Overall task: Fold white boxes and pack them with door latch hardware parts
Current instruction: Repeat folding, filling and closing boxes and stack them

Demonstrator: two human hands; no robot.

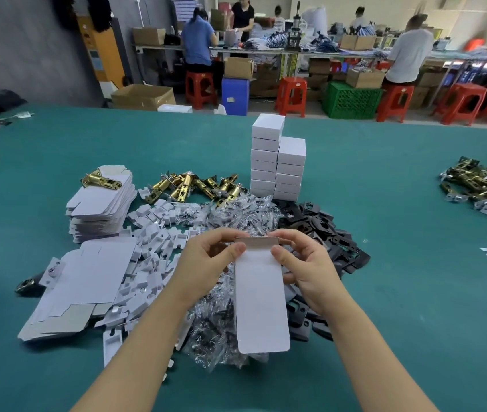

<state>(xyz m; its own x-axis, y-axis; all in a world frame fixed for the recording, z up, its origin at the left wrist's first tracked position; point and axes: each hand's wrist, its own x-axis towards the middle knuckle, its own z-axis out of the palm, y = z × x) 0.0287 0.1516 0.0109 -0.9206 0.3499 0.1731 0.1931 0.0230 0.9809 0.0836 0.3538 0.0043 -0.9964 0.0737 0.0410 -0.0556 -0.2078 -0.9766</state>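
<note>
The left hand (206, 257) and the right hand (304, 260) each pinched the top end of a flat white box blank (261, 301), thumbs on the near face and the other fingers curled behind it. The grip of both hands was pressed onto the card, one at each top corner. The blank was a long, smooth strip of thin card with rounded bottom corners. Its top flap (257, 240) was bent toward the far side and showed a dull grey-brown inside. The blank hung above the middle of the heap, off the bench (414, 292), which was covered in a flat green cloth.

Right under the hands lay a shiny pile of small clear bags (236, 215), crinkly, with dark little parts inside. Just to the right was a heap of flat black plates (325, 230) with square holes. To the left lay many small white card pieces (153, 251) with notched edges. Beside them were loose flat box blanks (87, 281), and behind those a neat stack of blanks (102, 203) with one gold latch (99, 179) on top. More gold, round-bodied latches (194, 185) lay in a row behind the bags. Next to them stood two tall stacks of folded white boxes (278, 162), touching each other. Far to the right was another pile of gold latches (480, 182).
</note>
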